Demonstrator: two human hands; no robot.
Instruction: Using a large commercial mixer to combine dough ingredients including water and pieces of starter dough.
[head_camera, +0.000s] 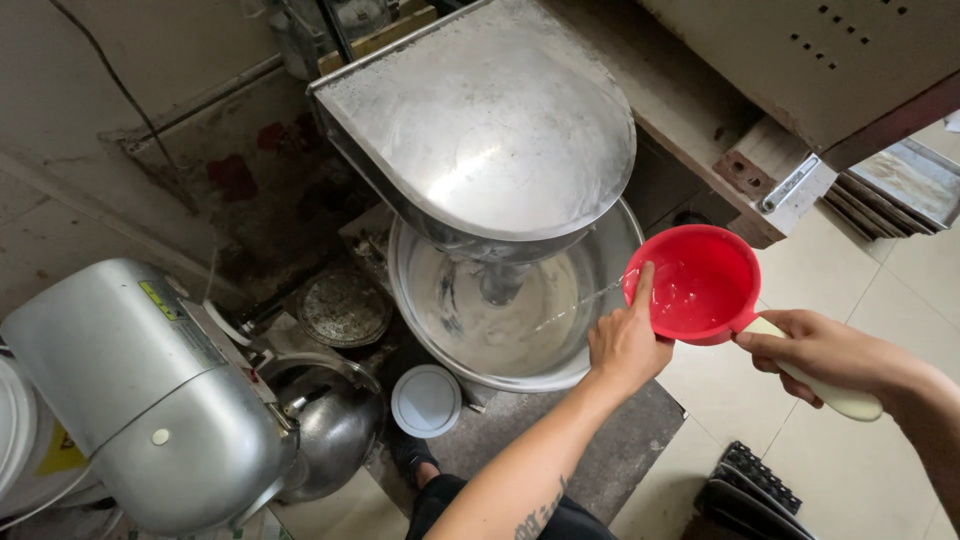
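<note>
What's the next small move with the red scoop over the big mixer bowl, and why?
Probably keep tipping the red scoop slightly further toward the mixer bowl. The right hand holds its pale handle, the left hand steadies the rim, and only a thin stream of water runs into the bowl while liquid remains in the scoop.

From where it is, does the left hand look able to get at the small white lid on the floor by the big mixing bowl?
Probably yes: the left hand only steadies the red scoop, and the white lid lies uncovered below the mixing bowl.
</note>
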